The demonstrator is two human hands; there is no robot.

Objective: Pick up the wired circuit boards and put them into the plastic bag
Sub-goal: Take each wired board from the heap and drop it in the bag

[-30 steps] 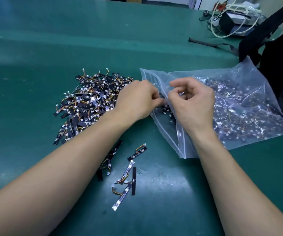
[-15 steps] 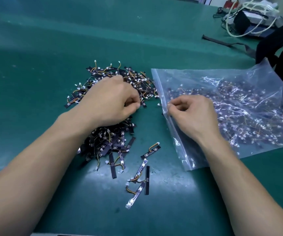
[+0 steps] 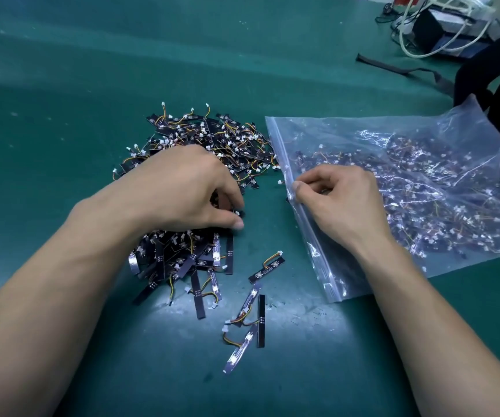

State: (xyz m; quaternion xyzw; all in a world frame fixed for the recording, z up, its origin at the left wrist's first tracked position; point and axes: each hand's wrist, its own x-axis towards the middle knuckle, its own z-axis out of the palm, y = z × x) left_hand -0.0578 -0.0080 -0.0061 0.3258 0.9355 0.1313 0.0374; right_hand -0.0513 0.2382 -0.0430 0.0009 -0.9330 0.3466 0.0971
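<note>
Circuit boards, small black strips with orange and yellow wires and white plugs, are lying in one big heap at the middle of the frame on the green table, far too many for me to count. Four stray boards are lying just below and to the right of the heap, toward the lower middle of the frame, apart from the rest.

One plastic bag is lying flat at the right of the frame, its zip edge facing the heap, and it is holding a great many boards of the same kind, again beyond counting.

I am working with both hands apart, one on each thing. My left hand is resting on top of the heap with fingers curled down, thumb and forefinger pinching a dark piece at the heap's right edge. My right hand is pinching the bag's zip edge between thumb and forefinger, the other fingers curled over the plastic.

In the upper right corner one black box is sitting under white cables, with one dark strap lying on the table in front of it.
</note>
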